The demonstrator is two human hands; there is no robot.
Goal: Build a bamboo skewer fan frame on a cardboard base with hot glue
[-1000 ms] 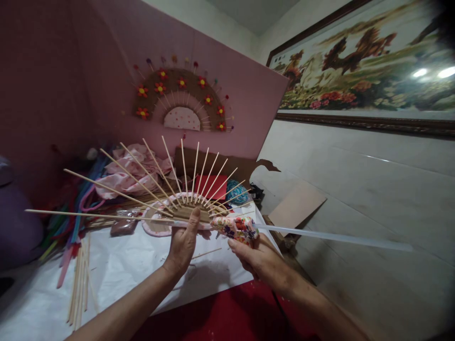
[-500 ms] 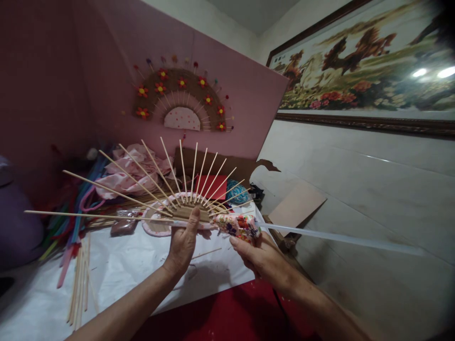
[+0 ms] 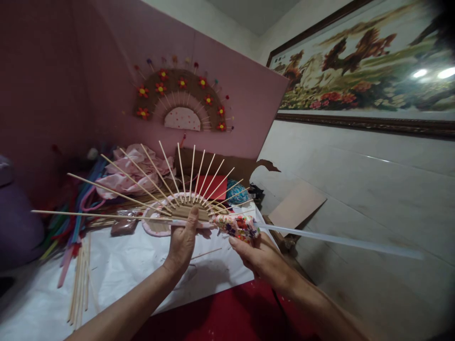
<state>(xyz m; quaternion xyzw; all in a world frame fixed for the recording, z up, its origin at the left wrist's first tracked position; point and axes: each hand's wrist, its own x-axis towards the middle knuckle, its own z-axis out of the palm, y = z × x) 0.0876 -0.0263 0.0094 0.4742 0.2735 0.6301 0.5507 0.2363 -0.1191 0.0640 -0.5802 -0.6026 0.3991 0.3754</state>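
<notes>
My left hand (image 3: 183, 241) grips the cardboard half-disc base of a stick fan (image 3: 167, 189), thumb pressed on its face; several thin wooden skewers radiate up and to the left from it. My right hand (image 3: 259, 258) is wrapped round a glue gun (image 3: 237, 226) covered in floral tape. The gun's nose touches the right end of the fan base. A long clear glue stick (image 3: 341, 240) juts out of the gun's back, far to the right.
White paper (image 3: 117, 270) covers the table, with loose skewers (image 3: 78, 282) at left. Pink cloth (image 3: 131, 173), coloured strips (image 3: 76, 208), a red box (image 3: 212, 185) and blue yarn (image 3: 236, 192) lie behind. A finished fan (image 3: 181, 102) hangs on the pink board. A cardboard piece (image 3: 296, 204) lies at right.
The fan has tilted slightly, its skewer tips shifting a little right and down. Both hands keep their hold, and the glue gun stays at the base's right end.
</notes>
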